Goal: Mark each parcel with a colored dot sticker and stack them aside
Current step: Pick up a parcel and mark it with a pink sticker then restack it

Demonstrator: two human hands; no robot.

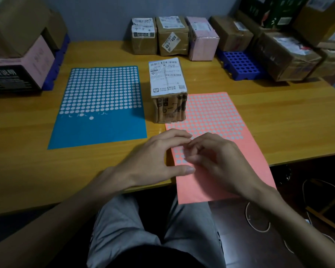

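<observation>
Head: left hand [155, 155], right hand [218, 161] on sheet [248, 149]

1. The wooden table [278, 117] carries everything.
2. A blue sticker sheet [99, 130] lies flat left of centre.
3. A pink sticker sheet [211, 113] lies to the right, its near end overhanging the table edge.
4. A parcel [167, 88] stands between the sheets, against the pink one's far left corner.
5. A row of parcels [172, 35] lines the back edge.
6. Two blue racks, one at the left [56, 60] and one at the right [242, 64], bear boxes.

Bare table [278, 117] right of parcel [167, 78]; boxes [172, 35] (a row) block the back.
</observation>
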